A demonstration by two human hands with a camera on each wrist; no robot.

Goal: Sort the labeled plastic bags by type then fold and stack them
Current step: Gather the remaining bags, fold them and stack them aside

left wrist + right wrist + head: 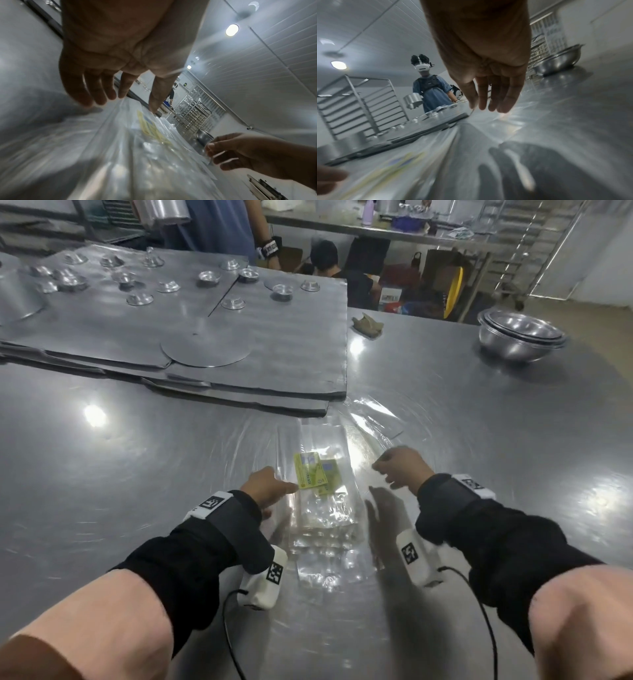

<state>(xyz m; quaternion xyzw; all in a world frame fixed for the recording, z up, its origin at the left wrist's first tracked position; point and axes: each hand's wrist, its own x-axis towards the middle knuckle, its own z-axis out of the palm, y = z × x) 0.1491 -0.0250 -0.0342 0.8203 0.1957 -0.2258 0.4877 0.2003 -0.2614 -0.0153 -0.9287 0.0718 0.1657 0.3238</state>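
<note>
Left hand: the left hand (265, 486) is low over the left edge of the clear plastic bags (322, 508); fingers fairly straight and loosely spread in the left wrist view, thumb tip (155, 106) down on the plastic near the yellow labels (310, 470). It grips nothing.
Right hand: the right hand (400, 465) hovers just right of the bags. The left wrist view shows its fingers curled with a thin edge of clear film at the fingertips (210, 146); its own wrist view shows the fingers long and close together. Whether it truly pinches the film I cannot tell.
Bags: a flat pile of clear bags lies on the steel table (120, 474) between the two hands, long side running away from the person. Their number cannot be counted, as the layers are transparent.
Labels: two yellow labels, overlapping, in the middle of the pile.
Loose film: one more clear sheet (373, 419) lies beyond the pile, to the right.
Boards: grey flat boards (274, 364), stacked, far left, with many small metal cups (282, 291) on top.
Bowls: nested steel bowls (520, 337), far right.
Cloth: one crumpled brown cloth (366, 325) beside the boards.
</note>
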